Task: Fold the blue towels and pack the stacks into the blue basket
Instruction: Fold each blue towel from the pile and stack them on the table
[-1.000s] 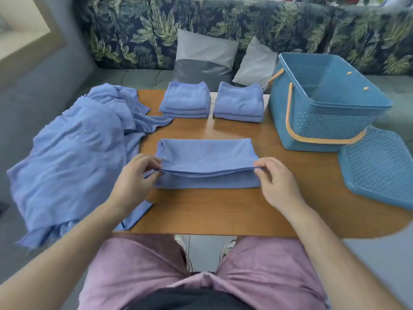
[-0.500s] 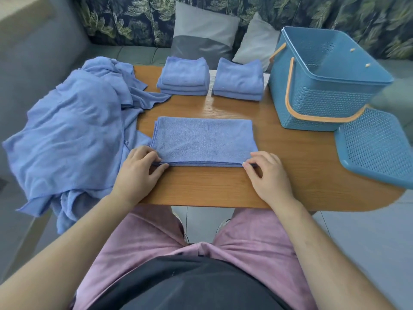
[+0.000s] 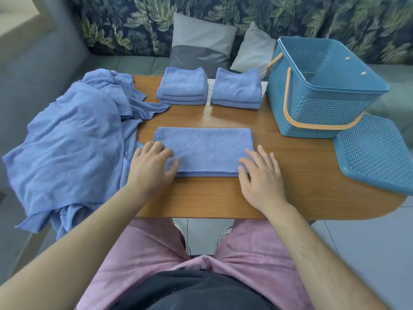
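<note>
Towel point(image 3: 205, 148) lies flat on the table point(image 3: 290, 175), left of the blue basket point(image 3: 312, 113) and closer to me than it. It's folded into a long strip. The long axis runs sideways, one short end aimed at the basket.

Left hand point(image 3: 152, 168) is on the end away from the basket, right hand point(image 3: 261, 177) on the end next to it. Both are palm down, fingers straight and slightly apart, pressing the near corners and gripping nothing. Most of the towel lies just ahead of the fingertips.

My read: smoothing now, next fold goes end over end along that axis. Both hands are equally placed; the right is nearer the basket.

Two folded stacks point(image 3: 183, 86) sit left of the basket, beyond the towel. The unfolded pile point(image 3: 73, 139) is farthest from it. No towel shows inside the basket, so packing hasn't started.
</note>
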A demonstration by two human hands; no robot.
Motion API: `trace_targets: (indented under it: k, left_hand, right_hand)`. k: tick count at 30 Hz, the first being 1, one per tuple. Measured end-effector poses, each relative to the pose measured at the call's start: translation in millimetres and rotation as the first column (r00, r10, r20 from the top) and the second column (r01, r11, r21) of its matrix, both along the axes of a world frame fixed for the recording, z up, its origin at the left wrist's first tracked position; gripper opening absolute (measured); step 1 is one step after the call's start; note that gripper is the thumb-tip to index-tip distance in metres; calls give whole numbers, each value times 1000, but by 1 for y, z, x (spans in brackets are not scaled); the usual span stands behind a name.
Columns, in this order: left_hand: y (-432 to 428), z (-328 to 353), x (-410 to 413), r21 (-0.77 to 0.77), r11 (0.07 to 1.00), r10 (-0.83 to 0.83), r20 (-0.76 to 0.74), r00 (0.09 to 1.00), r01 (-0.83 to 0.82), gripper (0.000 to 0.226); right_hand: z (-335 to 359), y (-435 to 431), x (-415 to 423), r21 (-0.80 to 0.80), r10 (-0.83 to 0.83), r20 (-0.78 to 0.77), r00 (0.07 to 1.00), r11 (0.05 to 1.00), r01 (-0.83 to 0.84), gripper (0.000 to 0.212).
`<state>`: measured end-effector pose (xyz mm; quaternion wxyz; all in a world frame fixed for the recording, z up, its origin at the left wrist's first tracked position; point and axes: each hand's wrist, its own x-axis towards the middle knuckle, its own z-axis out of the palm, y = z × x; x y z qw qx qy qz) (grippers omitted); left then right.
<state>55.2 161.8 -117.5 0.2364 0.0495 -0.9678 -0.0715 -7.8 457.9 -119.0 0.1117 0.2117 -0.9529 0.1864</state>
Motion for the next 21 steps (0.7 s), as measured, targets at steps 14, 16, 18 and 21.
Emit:
trace_targets:
  k: [14,16,18,21]
  left_hand:
    - [24,-14,-106,105,982,-190,456,869,160,60]
    - [11,-16,-107,98,982,-191,478,857,164,62]
    - [7,-14,-108,86,980,-196,494,847,177,62]
    - [13,-9,-109,34,958,-269,444,855,284,58]
  right_hand:
    - [-17,-78,-79,256,-96,294,951,966,19,68]
    - [-19,-77,-84,270,-87,278,957,963,9,69]
    - [-20,-79,-92,282,-74,262,962,959,-3,70]
    - [-16,-79,-114,308,-18,248,969,949,-62,66]
